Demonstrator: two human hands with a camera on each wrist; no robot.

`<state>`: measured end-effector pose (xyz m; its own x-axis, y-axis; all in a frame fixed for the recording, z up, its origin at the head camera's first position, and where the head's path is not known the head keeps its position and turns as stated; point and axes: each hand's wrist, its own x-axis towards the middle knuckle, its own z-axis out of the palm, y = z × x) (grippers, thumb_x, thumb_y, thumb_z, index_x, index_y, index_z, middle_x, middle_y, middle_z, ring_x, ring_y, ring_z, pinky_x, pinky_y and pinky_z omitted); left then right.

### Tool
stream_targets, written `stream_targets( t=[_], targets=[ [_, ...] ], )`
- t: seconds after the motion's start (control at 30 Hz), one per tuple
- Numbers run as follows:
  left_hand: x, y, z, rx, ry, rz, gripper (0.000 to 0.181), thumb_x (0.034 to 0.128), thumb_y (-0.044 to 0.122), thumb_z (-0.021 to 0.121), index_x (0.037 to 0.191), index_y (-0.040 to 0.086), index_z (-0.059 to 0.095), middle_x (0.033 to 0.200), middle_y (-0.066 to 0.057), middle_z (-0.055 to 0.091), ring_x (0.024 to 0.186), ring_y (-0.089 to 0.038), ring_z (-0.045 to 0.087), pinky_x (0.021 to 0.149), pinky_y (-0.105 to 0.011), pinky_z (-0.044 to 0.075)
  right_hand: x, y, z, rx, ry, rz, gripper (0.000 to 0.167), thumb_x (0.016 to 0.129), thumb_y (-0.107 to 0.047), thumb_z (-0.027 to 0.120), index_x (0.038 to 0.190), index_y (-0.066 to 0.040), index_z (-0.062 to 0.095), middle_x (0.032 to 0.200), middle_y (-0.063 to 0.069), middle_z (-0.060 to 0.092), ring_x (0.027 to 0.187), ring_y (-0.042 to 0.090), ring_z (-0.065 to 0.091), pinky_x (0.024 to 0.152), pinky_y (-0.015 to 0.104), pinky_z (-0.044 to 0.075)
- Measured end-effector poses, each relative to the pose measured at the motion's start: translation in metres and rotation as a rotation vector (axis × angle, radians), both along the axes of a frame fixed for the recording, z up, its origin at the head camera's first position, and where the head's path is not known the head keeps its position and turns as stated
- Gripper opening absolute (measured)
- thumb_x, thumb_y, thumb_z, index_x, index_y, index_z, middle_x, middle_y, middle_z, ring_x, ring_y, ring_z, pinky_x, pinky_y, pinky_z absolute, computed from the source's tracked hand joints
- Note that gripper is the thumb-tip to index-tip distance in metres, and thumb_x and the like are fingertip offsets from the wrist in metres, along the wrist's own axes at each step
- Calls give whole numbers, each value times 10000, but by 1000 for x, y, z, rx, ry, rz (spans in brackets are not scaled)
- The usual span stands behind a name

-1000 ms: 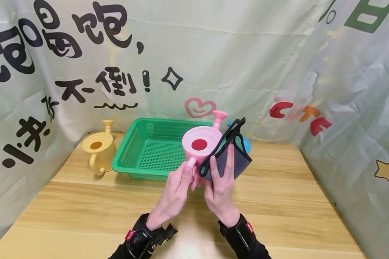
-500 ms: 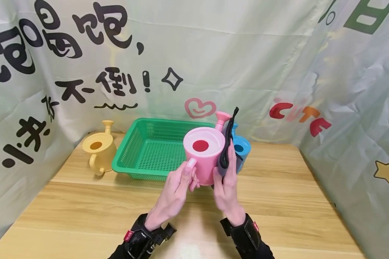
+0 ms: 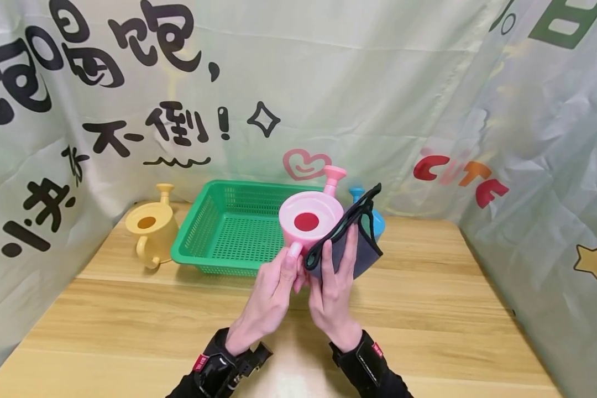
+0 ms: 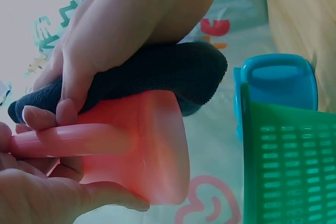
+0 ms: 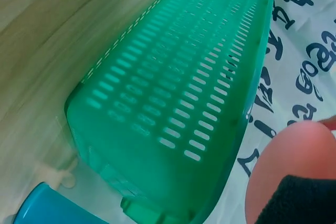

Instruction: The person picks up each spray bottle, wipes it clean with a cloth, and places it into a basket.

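Observation:
My left hand [image 3: 267, 298] grips the handle of a pink toy watering can [image 3: 312, 211], held up in front of the green basket. The can has a red round opening in its top and its spout points away from me. My right hand [image 3: 334, 301] holds a folded grey cloth [image 3: 360, 254] with black edging against the can's right side, its fingers lying along the cloth. In the left wrist view, the dark cloth [image 4: 152, 72] touches the wall of the pink can [image 4: 142, 156]. Only a corner of the cloth [image 5: 310, 200] and part of the can [image 5: 299, 150] show in the right wrist view.
A green perforated basket [image 3: 199, 261] stands at the back of the wooden table [image 3: 428, 309]. Left of it is a yellow watering can [image 3: 161, 232]. A blue watering can [image 3: 378, 224] stands to its right, partly hidden by the cloth. Printed fabric hangs behind and at both sides.
My right hand swung the cloth outward to the can's right side, then back across its near right side. The left hand keeps the pink watering can in nearly the same place.

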<state>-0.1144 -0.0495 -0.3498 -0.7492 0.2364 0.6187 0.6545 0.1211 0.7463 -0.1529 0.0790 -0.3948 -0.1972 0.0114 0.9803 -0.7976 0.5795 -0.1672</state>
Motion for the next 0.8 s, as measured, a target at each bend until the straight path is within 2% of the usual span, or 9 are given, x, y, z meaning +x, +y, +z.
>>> stream_targets(
  t=[0.17, 0.23, 0.33, 0.43, 0.5, 0.57, 0.67, 0.73, 0.8],
  targets=[
    [-1, -1, 1, -3, -2, -14, 324, 1107, 109, 262, 870, 56, 476, 639, -56, 495, 652, -76, 542, 655, -256, 499, 0, 10, 7, -26, -107, 150, 732, 954, 15, 450, 1602, -259, 247, 1642, 279, 162, 1536, 409, 223, 1256, 432, 248],
    [0, -2, 2, 1, -11, -24, 326, 1108, 113, 264, 863, 55, 469, 640, -62, 490, 688, -85, 575, 696, -274, 528, 0, 16, 11, -41, -155, 233, 703, 963, 29, 440, 1603, -184, 243, 1639, 275, 172, 1534, 397, 225, 1258, 417, 255],
    [1, -3, 3, 5, -29, -37, 327, 1106, 103, 269, 849, 62, 467, 636, -80, 486, 691, -86, 575, 721, -284, 540, 1, 24, 14, -89, -251, 344, 675, 961, 60, 436, 1591, -73, 232, 1663, 157, 206, 1543, 301, 234, 1260, 349, 255],
    [1, -3, 3, 9, -45, -46, 328, 1100, 82, 276, 834, 68, 467, 631, -89, 486, 686, -86, 570, 730, -290, 543, 2, 29, 15, -131, -319, 405, 653, 963, 72, 435, 1573, 11, 210, 1666, 58, 226, 1534, 212, 261, 1253, 291, 254],
    [1, -3, 3, 15, -49, -47, 325, 1097, 70, 277, 833, 67, 467, 626, -89, 482, 680, -88, 569, 725, -300, 548, 2, 28, 14, -116, -310, 383, 634, 981, 45, 432, 1572, 19, 201, 1666, 94, 218, 1535, 231, 259, 1256, 298, 252],
    [1, -3, 3, 18, -48, -42, 323, 1096, 65, 272, 837, 66, 465, 622, -77, 474, 673, -88, 566, 712, -310, 551, 1, 25, 13, -73, -244, 323, 633, 990, 20, 431, 1578, -1, 195, 1648, 217, 201, 1533, 329, 247, 1262, 360, 255],
    [1, -3, 3, 23, -43, -34, 315, 1097, 65, 268, 852, 69, 466, 625, -62, 470, 670, -84, 565, 699, -308, 556, 0, 17, 10, -20, -132, 205, 653, 994, -15, 432, 1602, -120, 218, 1598, 356, 180, 1517, 442, 232, 1259, 434, 255],
    [1, -2, 3, 22, -38, -28, 313, 1096, 60, 266, 854, 74, 464, 628, -53, 468, 668, -82, 563, 692, -298, 552, 1, 13, 8, -2, -83, 133, 691, 980, -20, 434, 1609, -212, 221, 1584, 377, 184, 1515, 456, 237, 1256, 444, 256],
    [1, -2, 4, 21, -37, -28, 310, 1096, 62, 269, 856, 79, 464, 634, -45, 469, 671, -81, 565, 690, -290, 550, 1, 10, 7, 1, -63, 100, 719, 963, -15, 437, 1608, -250, 223, 1587, 369, 188, 1519, 440, 248, 1254, 436, 260]
  ],
)
